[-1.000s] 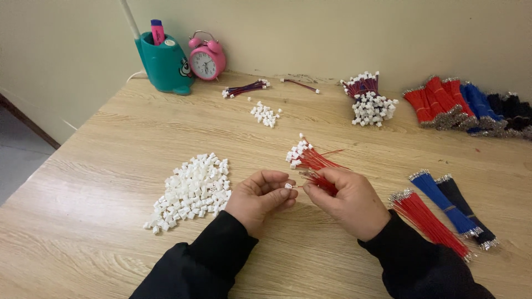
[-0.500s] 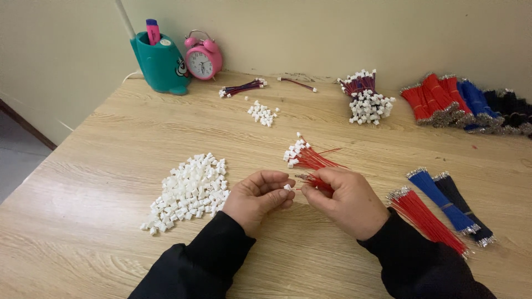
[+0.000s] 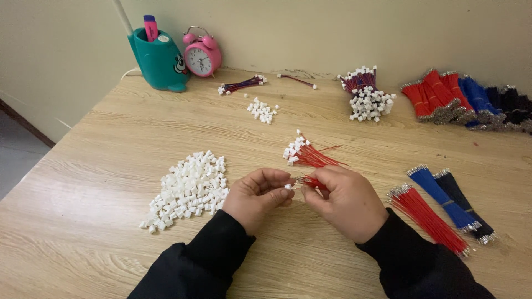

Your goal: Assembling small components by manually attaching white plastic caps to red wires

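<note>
Two hands meeting, left hand (image 3: 256,195) pinching white connector (image 3: 288,187), right hand (image 3: 344,200) gripping red wires (image 3: 311,181)

both bare hands emerge from long black sleeves (image 3: 210,260) reaching the wrists.

Matt wood-grain table (image 3: 100,144), white plastic connectors (image 3: 188,188)

No packages, labels, signs or screens.
</note>
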